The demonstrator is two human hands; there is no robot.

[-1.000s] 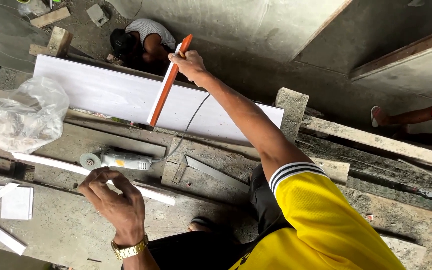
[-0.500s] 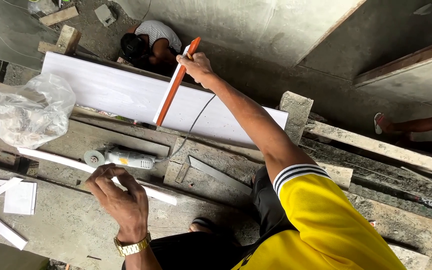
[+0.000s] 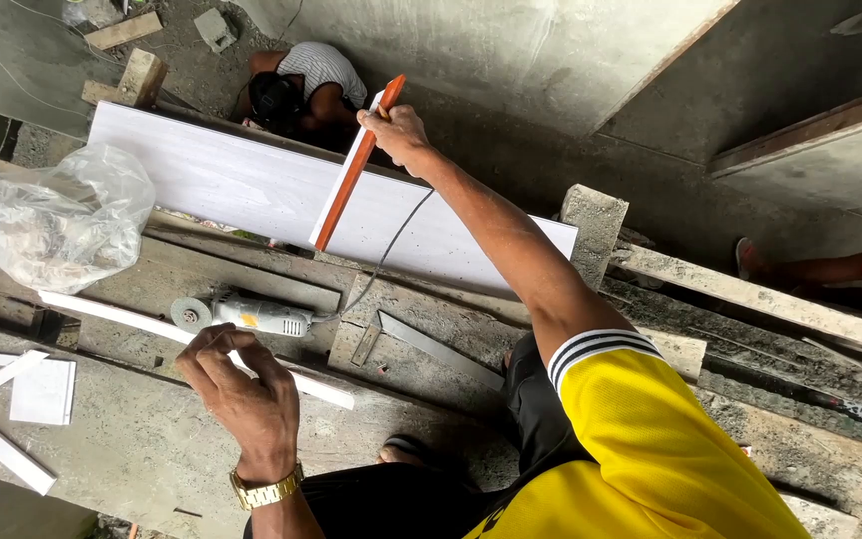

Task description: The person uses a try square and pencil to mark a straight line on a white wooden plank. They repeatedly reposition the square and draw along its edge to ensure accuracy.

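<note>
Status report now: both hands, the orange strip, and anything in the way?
Right hand grips orange strip, tilted over long white panel. Left hand rests on thin white strip beside angle grinder. Grinder cable crosses the panel.

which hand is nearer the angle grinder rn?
Left. The left hand hovers just below the angle grinder, over the thin white strip. The right hand is far up, gripping the orange-edged straightedge on the long white panel.
</note>
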